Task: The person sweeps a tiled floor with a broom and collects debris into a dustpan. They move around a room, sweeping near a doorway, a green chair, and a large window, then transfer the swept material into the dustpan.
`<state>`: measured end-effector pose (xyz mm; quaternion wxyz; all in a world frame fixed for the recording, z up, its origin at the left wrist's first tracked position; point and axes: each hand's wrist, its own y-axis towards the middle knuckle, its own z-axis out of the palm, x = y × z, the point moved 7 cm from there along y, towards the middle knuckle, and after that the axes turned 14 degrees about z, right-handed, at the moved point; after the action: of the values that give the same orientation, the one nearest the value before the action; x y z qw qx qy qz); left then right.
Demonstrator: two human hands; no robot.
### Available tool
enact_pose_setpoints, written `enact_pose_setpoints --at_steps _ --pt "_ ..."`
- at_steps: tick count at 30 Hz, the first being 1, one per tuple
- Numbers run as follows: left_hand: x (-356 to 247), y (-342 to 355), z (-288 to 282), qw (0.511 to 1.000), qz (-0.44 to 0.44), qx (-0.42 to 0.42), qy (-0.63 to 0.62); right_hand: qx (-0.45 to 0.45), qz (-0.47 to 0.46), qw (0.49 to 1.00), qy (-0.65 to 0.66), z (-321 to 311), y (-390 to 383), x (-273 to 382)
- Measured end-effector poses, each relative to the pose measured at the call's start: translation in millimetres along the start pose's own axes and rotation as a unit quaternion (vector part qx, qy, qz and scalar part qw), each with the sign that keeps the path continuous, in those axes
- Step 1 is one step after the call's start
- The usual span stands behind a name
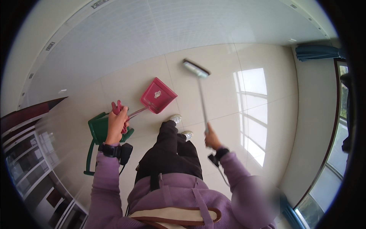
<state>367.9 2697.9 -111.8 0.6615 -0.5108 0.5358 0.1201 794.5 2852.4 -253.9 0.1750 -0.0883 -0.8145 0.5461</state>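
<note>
My left hand (117, 124) is closed round the red handle of a dustpan (165, 100). The red pan is held out ahead of my feet, and a small pale scrap (157, 94) lies in it. My right hand (212, 137) grips the grey stick of a broom (202, 101). The broom's wide head (196, 68), slightly smeared by motion, is out ahead on the tiles, to the far right of the dustpan and apart from it.
Under my left hand stands a green chair (100, 129). Shelves (32, 152) line the left side. A pale wall (183, 23) closes off the far side; windows (328, 183) and a blue curtain (318, 52) are at right. The glossy tiled floor (225, 114) reflects window light.
</note>
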Motion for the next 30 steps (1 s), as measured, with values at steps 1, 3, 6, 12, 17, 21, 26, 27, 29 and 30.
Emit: enact_pose_setpoints --at_steps 1,3,6,12,17,21,26,27,29,30 --pt "-2 4 1 1.000 0.000 0.002 0.000 0.055 0.034 0.998 0.027 14 -32 -11" --pt "-2 9 2 1.000 -0.004 0.003 0.001 0.205 0.093 0.955 0.194 28 -83 -17" --pt "-1 16 1 1.000 -0.008 0.003 0.000 0.235 0.104 0.936 0.241 14 -136 -15" --pt "6 12 1 1.000 -0.012 0.004 0.002 0.190 0.121 0.940 0.258 2 -175 -32" --pt "1 7 14 1.000 0.001 0.027 -0.003 0.124 0.110 0.918 0.360 -5 -169 -49" --pt "-6 7 26 0.999 0.010 0.043 -0.003 0.125 0.127 0.825 0.536 2 -171 -69" --pt "-13 8 50 0.998 0.011 0.057 0.015 0.156 0.085 0.661 0.729 5 -180 -108" --pt "-16 7 58 0.997 0.017 0.074 0.011 0.173 0.065 0.614 0.768 3 -182 -118" --pt "-20 1 72 0.996 0.016 0.086 0.025 0.157 0.085 0.544 0.820 0 -179 -147" --pt "-22 -2 82 0.994 0.019 0.099 0.027 0.154 0.089 0.489 0.854 -1 -179 -162"
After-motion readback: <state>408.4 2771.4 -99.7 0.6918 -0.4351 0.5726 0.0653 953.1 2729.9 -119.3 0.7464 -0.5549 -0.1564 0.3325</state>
